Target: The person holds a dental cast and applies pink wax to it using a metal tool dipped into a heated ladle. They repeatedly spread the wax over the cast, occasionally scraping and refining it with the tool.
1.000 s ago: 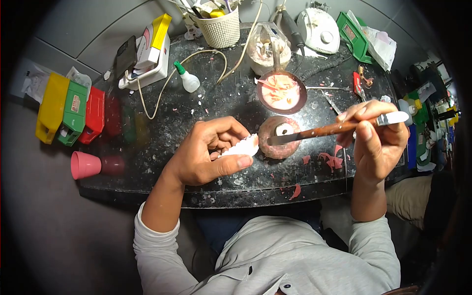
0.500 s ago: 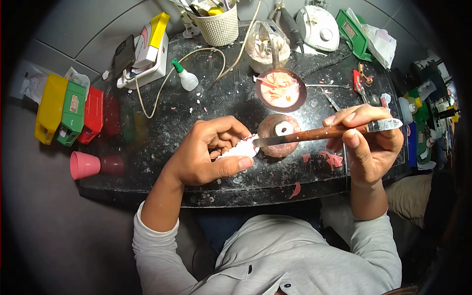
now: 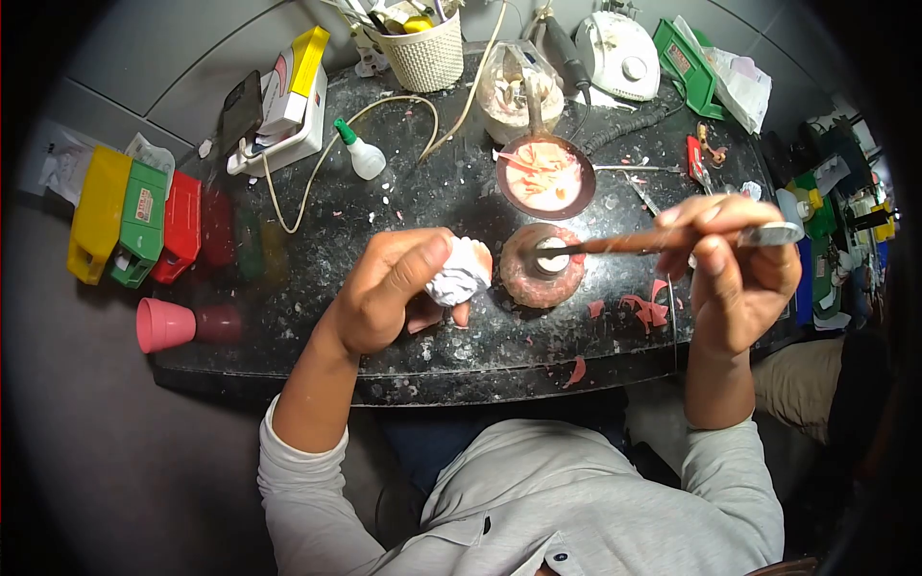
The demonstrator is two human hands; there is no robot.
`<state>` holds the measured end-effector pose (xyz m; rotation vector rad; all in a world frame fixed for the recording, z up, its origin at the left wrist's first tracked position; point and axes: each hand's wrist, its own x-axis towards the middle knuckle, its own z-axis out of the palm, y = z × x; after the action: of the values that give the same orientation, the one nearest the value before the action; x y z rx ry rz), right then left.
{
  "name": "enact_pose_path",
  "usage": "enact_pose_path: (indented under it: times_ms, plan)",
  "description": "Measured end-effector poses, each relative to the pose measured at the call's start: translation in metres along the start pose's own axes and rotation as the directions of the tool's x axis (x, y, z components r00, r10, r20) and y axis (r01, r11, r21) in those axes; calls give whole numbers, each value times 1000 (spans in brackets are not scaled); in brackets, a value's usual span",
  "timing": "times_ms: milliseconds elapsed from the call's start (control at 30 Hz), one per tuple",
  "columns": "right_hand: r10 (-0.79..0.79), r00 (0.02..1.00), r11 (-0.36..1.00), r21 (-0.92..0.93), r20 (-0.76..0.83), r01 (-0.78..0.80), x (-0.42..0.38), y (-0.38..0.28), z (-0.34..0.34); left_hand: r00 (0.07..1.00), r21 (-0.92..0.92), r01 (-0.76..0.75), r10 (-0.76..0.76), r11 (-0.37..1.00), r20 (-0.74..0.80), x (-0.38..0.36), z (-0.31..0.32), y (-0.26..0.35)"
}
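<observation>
My left hand (image 3: pixel 389 283) is closed around a white, rough-surfaced piece (image 3: pixel 461 274) with a little pink on its right side. A long wooden-handled tool (image 3: pixel 634 240) lies across the fingers of my right hand (image 3: pixel 735 259), which pinch it near its metal end. The dark tip of the tool is over the white centre of a round pinkish burner (image 3: pixel 543 288). Whether it touches the centre I cannot tell. Behind the burner is a small pan (image 3: pixel 545 178) holding pink shavings and melted pink material.
Pink scraps (image 3: pixel 645 309) lie right of the burner. A green-capped bottle (image 3: pixel 366 159), a woven basket (image 3: pixel 424 58), a white device (image 3: pixel 619 58) and a glass jar (image 3: pixel 499 115) are farther back. A pink cup (image 3: pixel 165 324) stands at the left edge.
The tool has moved off the white piece to the burner's centre. My left hand has turned the piece and raised its thumb over it.
</observation>
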<state>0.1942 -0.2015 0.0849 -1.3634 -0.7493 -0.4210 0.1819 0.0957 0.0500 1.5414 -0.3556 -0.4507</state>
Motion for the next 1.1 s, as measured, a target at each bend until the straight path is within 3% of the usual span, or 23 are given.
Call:
enact_pose_path:
  times_ms: [133,333,467,567,867,933,1100]
  plan:
    - [-49,986,968,-249,-160,8,9,6,-9,998,-81,49,-51,995,-23,2,-1,-2]
    - [-28,990,954,-299,-135,-14,7,9,-13,997,-137,81,-80,987,8,2,-5,-3]
    - [-54,987,968,-250,-150,15,8,8,-15,996,-129,90,-92,988,-6,2,-6,-7]
    - [-6,991,998,-70,-131,-4,9,6,-21,994,-115,109,-109,987,9,2,-7,-5]
    - [106,994,994,27,29,-107,-4,-3,-1,987,-119,157,-154,980,36,3,6,3]
    - [36,997,999,26,62,-38,-7,4,3,985,-129,169,-170,977,-1,3,8,5]
    - [28,996,1000,11,90,-29,-10,6,4,981,-157,192,-183,969,72,2,6,8]
